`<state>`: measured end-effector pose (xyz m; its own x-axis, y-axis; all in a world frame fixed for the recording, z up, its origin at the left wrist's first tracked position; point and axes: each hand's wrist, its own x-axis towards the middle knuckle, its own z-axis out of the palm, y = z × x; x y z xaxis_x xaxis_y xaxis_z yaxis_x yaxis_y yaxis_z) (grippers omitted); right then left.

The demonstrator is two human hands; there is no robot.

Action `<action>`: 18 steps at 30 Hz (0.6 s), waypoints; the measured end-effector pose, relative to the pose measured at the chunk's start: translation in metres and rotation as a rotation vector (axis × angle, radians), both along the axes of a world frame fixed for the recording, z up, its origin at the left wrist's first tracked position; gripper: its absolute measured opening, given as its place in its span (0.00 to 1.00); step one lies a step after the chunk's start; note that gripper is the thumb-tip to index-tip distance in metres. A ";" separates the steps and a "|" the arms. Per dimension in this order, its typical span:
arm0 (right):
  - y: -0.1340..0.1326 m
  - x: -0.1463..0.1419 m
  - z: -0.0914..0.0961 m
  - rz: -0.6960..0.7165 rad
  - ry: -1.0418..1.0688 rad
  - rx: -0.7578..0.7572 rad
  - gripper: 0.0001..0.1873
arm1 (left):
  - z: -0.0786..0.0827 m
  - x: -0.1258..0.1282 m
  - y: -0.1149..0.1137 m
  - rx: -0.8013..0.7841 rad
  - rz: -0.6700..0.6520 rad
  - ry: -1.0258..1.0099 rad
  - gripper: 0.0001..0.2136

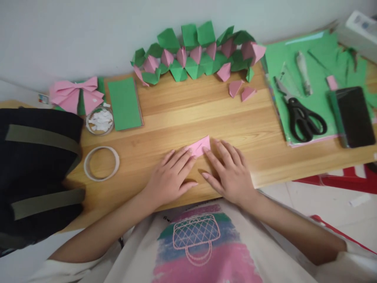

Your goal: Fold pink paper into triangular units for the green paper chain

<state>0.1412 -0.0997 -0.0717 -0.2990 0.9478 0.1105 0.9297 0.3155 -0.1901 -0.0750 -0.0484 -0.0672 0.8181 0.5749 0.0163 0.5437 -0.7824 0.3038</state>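
Note:
A small folded strip of pink paper (203,144) lies flat on the wooden table in front of me. My left hand (172,175) rests with outstretched fingers, their tips pressing the strip's left end. From the other side, my right hand (231,171) lies spread, its index fingertip on the strip's right part and the other fingers on the tabletop. Beyond them, two folded pink pieces (235,88) sit on the wood, close to a curved row of folded green and pink paper pieces (196,55) along the wall.
On the left are a black bag (32,165), a tape roll (117,167), a dish of white scraps (101,121), green paper cards (125,104) and a pink paper bow (78,94). Black-handled scissors (303,118) and a phone (355,116) lie on green sheets (321,47) at right.

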 end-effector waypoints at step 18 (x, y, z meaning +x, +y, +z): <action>0.006 0.013 -0.006 0.015 -0.005 0.066 0.34 | 0.000 0.000 -0.005 0.012 0.053 0.036 0.27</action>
